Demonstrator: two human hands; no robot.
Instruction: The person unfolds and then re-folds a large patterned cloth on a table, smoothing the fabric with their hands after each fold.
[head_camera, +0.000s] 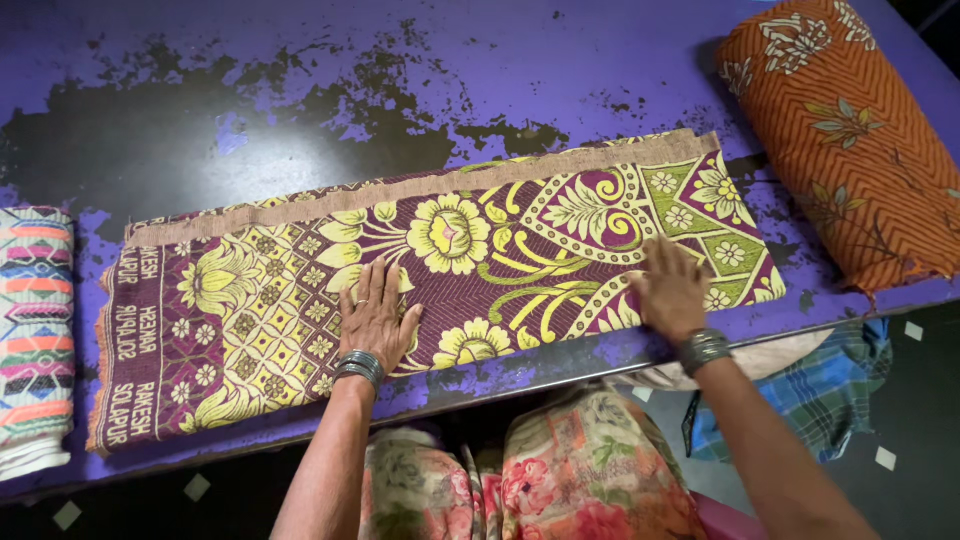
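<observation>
a folded maroon and yellow floral cloth (450, 270) is laid lengthwise near the front edge of a purple table (300, 90). the left hand (376, 315) is pressed flat on it, fingers spread; the right hand (670, 290) is laid flat on its right part. an orange roll (850, 130) is seen at far right, a striped cloth (35, 330) at far left.

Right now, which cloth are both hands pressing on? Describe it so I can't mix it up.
On the purple table, it's the long folded cloth in the middle, under the left hand and right hand. Maroon with yellow-green flowers, unlike the orange roll and striped cloth.
</observation>
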